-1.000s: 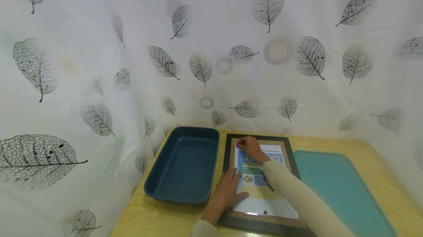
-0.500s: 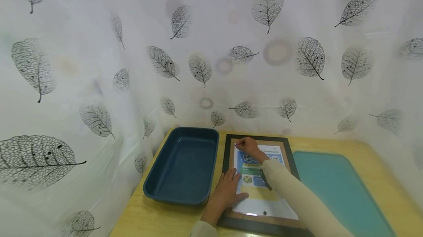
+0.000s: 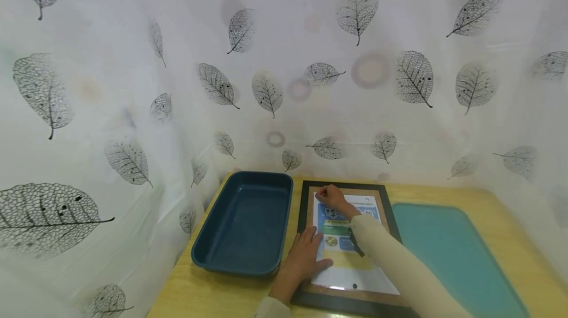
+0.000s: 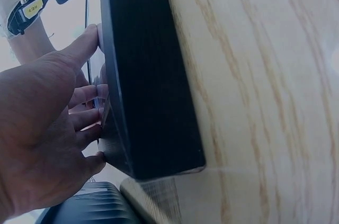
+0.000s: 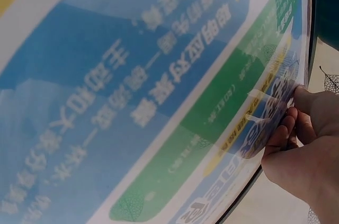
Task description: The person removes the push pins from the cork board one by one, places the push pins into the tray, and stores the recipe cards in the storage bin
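Observation:
A printed poster sheet with blue, green and yellow panels lies on a brown board in a black frame. My left hand rests with spread fingers on the sheet's left edge and the board. In the left wrist view its fingertips touch the board beside the black frame edge. My right hand reaches over the sheet to its top left corner. Thumb and fingers pinch a small dark piece, mostly hidden, whose kind I cannot tell. A dark round dot sits near the sheet's bottom edge.
Left of the board stands a deep dark blue tray. A flat teal tray or mat lies on its right. All rest on a light wooden table, with a leaf-patterned curtain behind and at the sides.
Both hands keep nearly the same places on the board. The whole head view has shifted very slightly.

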The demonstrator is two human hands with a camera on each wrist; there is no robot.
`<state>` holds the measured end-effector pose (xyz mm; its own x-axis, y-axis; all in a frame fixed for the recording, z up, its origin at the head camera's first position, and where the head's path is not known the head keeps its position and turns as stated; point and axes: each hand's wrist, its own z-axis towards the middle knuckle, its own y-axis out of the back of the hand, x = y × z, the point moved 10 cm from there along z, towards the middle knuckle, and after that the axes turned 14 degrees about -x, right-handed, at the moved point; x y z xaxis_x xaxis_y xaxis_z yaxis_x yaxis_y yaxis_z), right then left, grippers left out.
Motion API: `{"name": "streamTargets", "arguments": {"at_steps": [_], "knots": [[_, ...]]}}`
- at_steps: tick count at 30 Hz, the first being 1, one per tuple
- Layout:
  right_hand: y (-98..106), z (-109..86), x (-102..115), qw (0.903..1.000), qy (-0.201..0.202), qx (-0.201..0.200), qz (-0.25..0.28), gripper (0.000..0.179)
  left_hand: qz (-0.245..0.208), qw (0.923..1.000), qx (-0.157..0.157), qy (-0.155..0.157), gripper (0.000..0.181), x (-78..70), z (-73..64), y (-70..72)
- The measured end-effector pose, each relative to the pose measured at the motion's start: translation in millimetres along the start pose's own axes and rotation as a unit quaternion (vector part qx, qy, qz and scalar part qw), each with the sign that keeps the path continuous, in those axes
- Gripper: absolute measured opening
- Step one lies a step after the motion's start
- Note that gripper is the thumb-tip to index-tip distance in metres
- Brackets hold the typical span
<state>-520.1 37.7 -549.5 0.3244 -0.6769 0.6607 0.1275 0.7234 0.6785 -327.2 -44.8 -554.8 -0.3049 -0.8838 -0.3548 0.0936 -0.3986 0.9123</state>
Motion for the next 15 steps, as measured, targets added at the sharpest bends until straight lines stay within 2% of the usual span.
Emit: {"name": "streamTargets", "arguments": {"at_steps": [10, 15], "knots": [[0.1, -4.7, 7.0, 0.9989, 0.04, 0.024, 0.008, 0.01, 0.001, 0.9999, -0.004, -0.01, 0.076, 0.3, -0.9, -0.4], [0.3, -6.7, 9.2, 0.9983, 0.05, 0.026, 0.013, 0.009, -0.012, 0.9999, -0.002, -0.008, 0.076, 0.7, -1.2, -0.3]]}}
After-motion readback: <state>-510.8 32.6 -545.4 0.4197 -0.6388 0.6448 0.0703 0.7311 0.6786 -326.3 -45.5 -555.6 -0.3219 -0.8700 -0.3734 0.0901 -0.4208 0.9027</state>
